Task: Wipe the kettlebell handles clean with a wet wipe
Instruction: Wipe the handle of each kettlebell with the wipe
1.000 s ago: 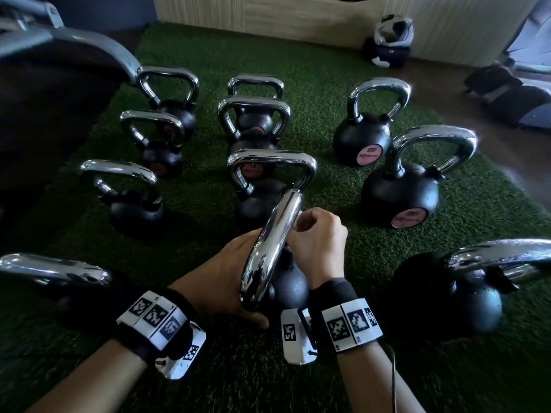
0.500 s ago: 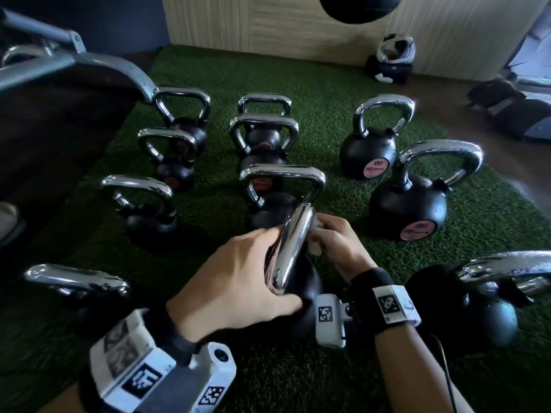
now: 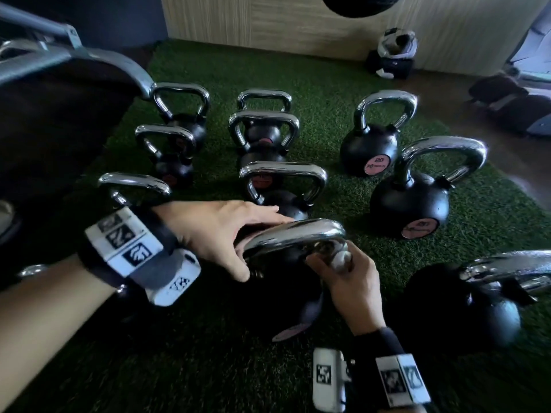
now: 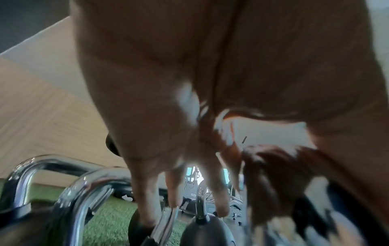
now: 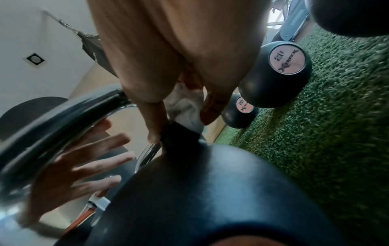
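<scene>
The nearest black kettlebell (image 3: 283, 296) leans on the green turf, its chrome handle (image 3: 292, 235) lying crosswise in the head view. My left hand (image 3: 226, 234) lies over the handle's left end, fingers straight and spread against the chrome, thumb below. The right wrist view shows those spread fingers (image 5: 84, 159) on the handle (image 5: 52, 126). My right hand (image 3: 343, 272) pinches a white wet wipe (image 3: 340, 259) round the handle's right leg, just above the ball. The bunched wipe (image 5: 187, 106) shows between thumb and fingers there. The left wrist view is blurred.
Several more chrome-handled kettlebells stand on the turf (image 3: 343, 84): one just behind (image 3: 283, 186), a big one right (image 3: 411, 204), another at front right (image 3: 465, 305). A dark padded machine with a grey frame (image 3: 59, 114) fills the left. A black ball (image 3: 357, 4) hangs overhead.
The kettlebell has turned, so its handle now lies crosswise instead of pointing away. My left hand went from the ball to the handle's left end. My right hand slid down to the right leg.
</scene>
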A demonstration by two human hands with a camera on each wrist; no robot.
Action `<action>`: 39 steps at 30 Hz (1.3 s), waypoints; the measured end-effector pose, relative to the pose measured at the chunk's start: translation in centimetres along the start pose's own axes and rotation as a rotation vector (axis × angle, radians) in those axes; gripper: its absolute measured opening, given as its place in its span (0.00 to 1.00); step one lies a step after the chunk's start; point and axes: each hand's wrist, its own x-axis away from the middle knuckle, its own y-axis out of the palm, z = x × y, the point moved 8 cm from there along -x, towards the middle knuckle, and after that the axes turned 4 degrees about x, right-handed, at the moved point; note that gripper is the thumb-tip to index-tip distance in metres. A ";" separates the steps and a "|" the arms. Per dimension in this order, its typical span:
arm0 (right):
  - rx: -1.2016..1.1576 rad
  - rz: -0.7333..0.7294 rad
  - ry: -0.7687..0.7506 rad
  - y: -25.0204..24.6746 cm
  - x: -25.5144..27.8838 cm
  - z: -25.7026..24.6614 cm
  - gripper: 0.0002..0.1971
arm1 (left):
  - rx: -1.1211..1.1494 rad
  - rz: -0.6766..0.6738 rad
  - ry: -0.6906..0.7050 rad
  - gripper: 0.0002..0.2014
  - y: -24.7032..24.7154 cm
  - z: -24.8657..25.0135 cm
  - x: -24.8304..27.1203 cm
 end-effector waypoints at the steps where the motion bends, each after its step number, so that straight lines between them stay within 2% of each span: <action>1: 0.016 0.031 0.009 -0.3 0.9 -0.3 0.14 | -0.006 -0.051 0.028 0.54 -0.4 0.0 -0.4; 4: -0.014 0.097 0.029 -0.6 2.5 -0.7 0.17 | 0.050 -0.132 0.048 0.53 -0.8 0.0 -0.9; 8: -0.034 0.087 0.041 -0.4 2.6 -0.7 0.15 | 0.183 -0.174 0.044 0.52 -0.3 -0.3 -1.0; 11: -0.053 0.010 0.046 -1.0 2.5 -0.3 0.10 | 0.028 -0.199 0.034 0.53 -0.3 0.2 -1.0; 13: -0.127 -0.063 0.089 -1.7 2.8 0.4 0.08 | -0.033 -0.170 0.019 0.52 -1.0 1.3 -1.0; 15: -0.190 -0.080 0.161 -3.3 3.5 1.1 0.12 | -0.056 -0.047 0.036 0.50 -2.1 3.6 -0.9; 16: -0.215 -0.068 0.189 -4.3 3.8 1.3 0.15 | -0.070 0.055 0.094 0.47 -2.6 5.2 -0.8; 19: -0.354 0.016 0.312 -7.6 4.5 2.0 0.19 | 0.055 0.370 0.424 0.34 -2.4 10.9 -0.3; 21: -0.490 0.028 0.367 -9.2 4.5 1.7 0.20 | 0.229 0.452 0.548 0.28 -0.8 13.2 -0.5; 23: -0.552 0.031 0.370 -10.7 4.1 0.9 0.21 | 0.369 0.505 0.582 0.25 1.3 14.2 -1.6; 27: -0.728 0.055 0.329 -13.4 3.4 -1.2 0.19 | 0.628 0.607 0.465 0.24 4.5 13.3 -4.9; 29: -0.864 0.071 0.316 -14.7 3.5 -1.2 0.17 | 0.789 0.581 0.373 0.24 6.3 12.4 -7.0; 32: -0.994 0.071 0.325 -17.3 4.1 -0.6 0.27 | 0.945 0.500 0.220 0.25 9.8 11.7 -10.1; 35: -0.902 0.095 0.239 -21.0 4.2 -0.7 0.25 | 0.964 0.438 0.131 0.28 13.7 11.9 -12.7; 37: -0.779 0.178 0.160 -24.0 4.3 -0.8 0.20 | 0.967 0.390 0.094 0.29 16.0 12.2 -14.3; 39: -0.691 0.267 0.088 -26.8 4.2 -0.6 0.20 | 0.950 0.370 0.069 0.30 17.6 12.7 -15.6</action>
